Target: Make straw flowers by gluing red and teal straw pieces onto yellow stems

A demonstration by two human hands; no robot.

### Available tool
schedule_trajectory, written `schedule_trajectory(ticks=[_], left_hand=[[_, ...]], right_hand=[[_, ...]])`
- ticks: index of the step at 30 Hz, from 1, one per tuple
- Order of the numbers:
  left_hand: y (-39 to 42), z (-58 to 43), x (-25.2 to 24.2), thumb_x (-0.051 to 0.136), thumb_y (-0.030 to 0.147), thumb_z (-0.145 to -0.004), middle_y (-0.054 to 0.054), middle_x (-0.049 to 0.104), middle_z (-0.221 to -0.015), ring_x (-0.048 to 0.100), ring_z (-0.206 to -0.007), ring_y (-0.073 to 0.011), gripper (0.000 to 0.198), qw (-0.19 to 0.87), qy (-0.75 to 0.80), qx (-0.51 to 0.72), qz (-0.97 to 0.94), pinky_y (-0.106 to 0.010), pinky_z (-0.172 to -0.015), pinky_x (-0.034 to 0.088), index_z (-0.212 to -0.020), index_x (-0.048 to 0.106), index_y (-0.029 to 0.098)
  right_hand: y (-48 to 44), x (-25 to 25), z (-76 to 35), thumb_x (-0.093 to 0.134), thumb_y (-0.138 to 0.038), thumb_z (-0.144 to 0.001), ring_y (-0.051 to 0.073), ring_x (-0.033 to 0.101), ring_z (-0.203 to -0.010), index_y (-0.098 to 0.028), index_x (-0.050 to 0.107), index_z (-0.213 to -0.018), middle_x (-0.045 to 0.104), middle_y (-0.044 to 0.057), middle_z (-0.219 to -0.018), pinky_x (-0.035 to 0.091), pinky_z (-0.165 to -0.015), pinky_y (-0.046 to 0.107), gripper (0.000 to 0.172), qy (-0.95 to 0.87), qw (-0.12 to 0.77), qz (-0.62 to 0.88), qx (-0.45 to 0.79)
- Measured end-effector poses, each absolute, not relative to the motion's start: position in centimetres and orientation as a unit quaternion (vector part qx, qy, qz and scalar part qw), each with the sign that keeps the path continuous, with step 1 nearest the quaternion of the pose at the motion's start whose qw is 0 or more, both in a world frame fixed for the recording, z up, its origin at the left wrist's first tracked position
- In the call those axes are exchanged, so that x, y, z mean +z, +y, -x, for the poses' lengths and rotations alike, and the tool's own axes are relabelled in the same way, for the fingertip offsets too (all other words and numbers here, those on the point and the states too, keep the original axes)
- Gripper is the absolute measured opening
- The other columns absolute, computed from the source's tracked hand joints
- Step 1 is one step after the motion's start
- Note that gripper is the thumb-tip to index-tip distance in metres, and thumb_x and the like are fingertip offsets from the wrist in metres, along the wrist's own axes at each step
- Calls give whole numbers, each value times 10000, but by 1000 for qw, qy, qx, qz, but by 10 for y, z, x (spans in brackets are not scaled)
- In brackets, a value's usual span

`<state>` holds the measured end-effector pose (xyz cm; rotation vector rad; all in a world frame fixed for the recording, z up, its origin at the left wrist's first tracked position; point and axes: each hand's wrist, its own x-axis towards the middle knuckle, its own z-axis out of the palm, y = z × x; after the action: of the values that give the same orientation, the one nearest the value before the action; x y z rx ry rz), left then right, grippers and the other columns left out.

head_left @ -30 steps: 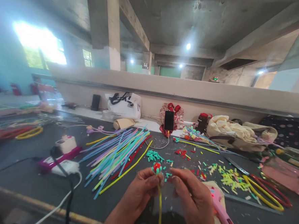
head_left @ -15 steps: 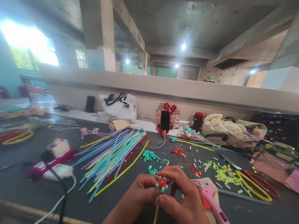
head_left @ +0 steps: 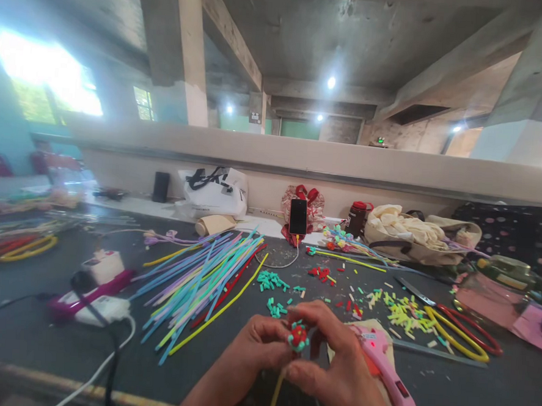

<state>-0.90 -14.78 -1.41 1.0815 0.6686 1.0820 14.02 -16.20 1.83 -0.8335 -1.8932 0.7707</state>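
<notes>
A small flower (head_left: pixel 298 336) with a red middle and teal tips sits between my hands, low in the centre. Its yellow stem (head_left: pixel 275 396) hangs down below; it looks like a pipe cleaner. My left hand (head_left: pixel 255 352) pinches the flower from the left, its thumb and index finger closed at its edge. Curled round the other side is my right hand (head_left: pixel 335 354), index finger over the top and thumb below, close to the stem. Exactly where the right fingertips touch is hard to see. A pink hot glue gun (head_left: pixel 391 379) lies beside my right hand.
Pipe cleaners (head_left: pixel 205 291) lie heaped at left, near a power strip (head_left: pixel 93 293) with cables. Cut teal pieces (head_left: pixel 272 281), red pieces (head_left: pixel 320 273) and yellow-green pieces (head_left: pixel 406 312) are scattered ahead. Scissors (head_left: pixel 417 293) lie right. A phone (head_left: pixel 298 217) stands at the back.
The flower has tilted and shifted slightly right between my fingers. The stem's lower end has swung left. My right thumb and index finger are slightly further apart.
</notes>
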Motion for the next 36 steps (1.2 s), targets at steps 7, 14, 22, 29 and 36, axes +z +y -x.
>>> schedule_trajectory(ticks=[7, 14, 22, 29, 36], left_hand=[[-145, 16, -25, 709, 386, -529, 4, 538, -454, 410, -399, -76, 273, 731, 253, 415, -479, -212, -435, 238, -536, 644, 122], [-146, 17, -27, 689, 347, -552, 7, 536, -430, 393, -389, -75, 223, 715, 276, 400, -503, -229, -445, 238, -550, 656, 127], [-145, 15, -30, 697, 332, -553, 16, 541, -390, 390, -350, -66, 208, 726, 245, 419, -487, -226, -411, 191, -516, 631, 137], [-145, 15, -26, 682, 358, -574, 15, 500, -370, 352, -359, -64, 290, 718, 252, 414, -499, -241, -426, 162, -417, 581, 136], [-145, 16, -22, 694, 373, -535, 19, 496, -366, 351, -354, -67, 274, 722, 256, 410, -495, -242, -422, 161, -436, 593, 138]], right_hand=[[-157, 37, -155, 717, -201, -604, 88, 502, -683, -297, 526, -1086, 522, -5, -994, 417, -589, 202, 527, -820, 362, 270, 351], [-151, 51, -151, 687, -209, -647, 114, 536, -733, -263, 599, -1000, 565, 4, -908, 421, -618, 222, 368, -863, 324, 230, 313], [-149, 47, -150, 667, -173, -659, 98, 532, -661, -206, 636, -878, 577, 2, -804, 413, -567, 207, 224, -863, 333, 253, 283], [-149, 45, -149, 632, -145, -693, 87, 509, -619, -197, 641, -878, 575, 8, -792, 411, -548, 203, 193, -856, 341, 261, 288], [-146, 41, -147, 630, -162, -703, 89, 512, -619, -201, 643, -889, 582, 10, -786, 406, -546, 207, 190, -854, 356, 244, 291]])
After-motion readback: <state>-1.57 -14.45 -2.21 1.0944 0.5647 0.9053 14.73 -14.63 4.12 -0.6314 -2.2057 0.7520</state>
